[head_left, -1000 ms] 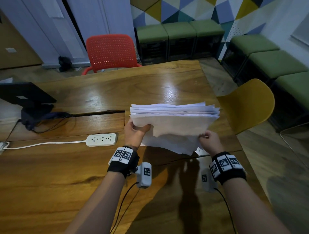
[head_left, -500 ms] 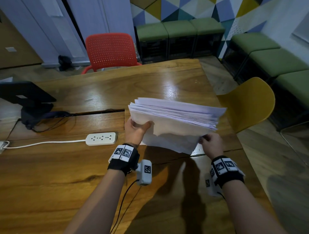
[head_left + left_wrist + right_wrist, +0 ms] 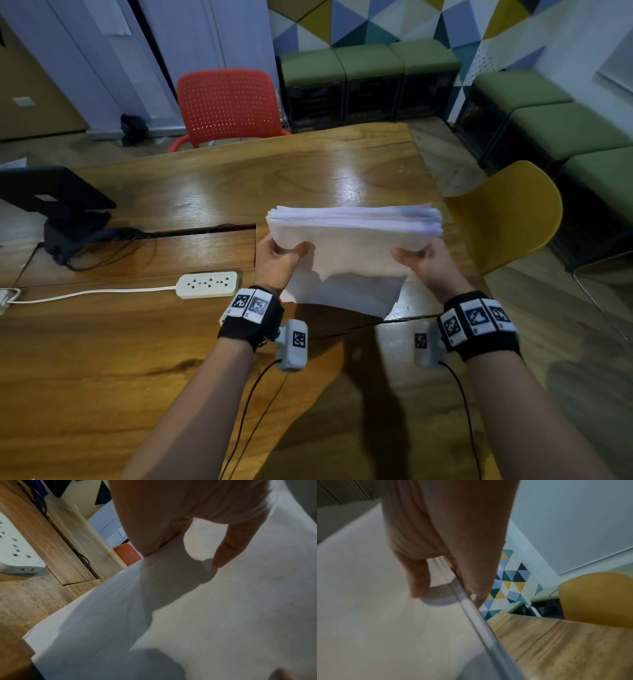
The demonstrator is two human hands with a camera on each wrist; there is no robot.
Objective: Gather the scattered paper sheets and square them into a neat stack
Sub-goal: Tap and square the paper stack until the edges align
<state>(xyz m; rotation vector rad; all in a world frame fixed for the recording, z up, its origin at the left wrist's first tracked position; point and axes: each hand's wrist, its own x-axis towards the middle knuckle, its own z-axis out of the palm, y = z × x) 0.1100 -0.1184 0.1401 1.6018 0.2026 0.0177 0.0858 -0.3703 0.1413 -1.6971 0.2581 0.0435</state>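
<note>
A thick stack of white paper sheets stands upright on its long edge above the wooden table, with its top edges fairly even. My left hand grips the stack's left side, thumb on the near face. My right hand grips its right side the same way. In the left wrist view the left hand lies against the paper stack, thumb tip pressing the sheet. In the right wrist view the right hand pinches the paper stack at its edge.
A white power strip with its cord lies left of my left hand. A black monitor stand sits at the far left. A red chair is behind the table and a yellow chair at its right edge.
The stack's top edge has gone from slanted down to the right to level. My right hand has moved up the stack's right side. The sheets look more even.
</note>
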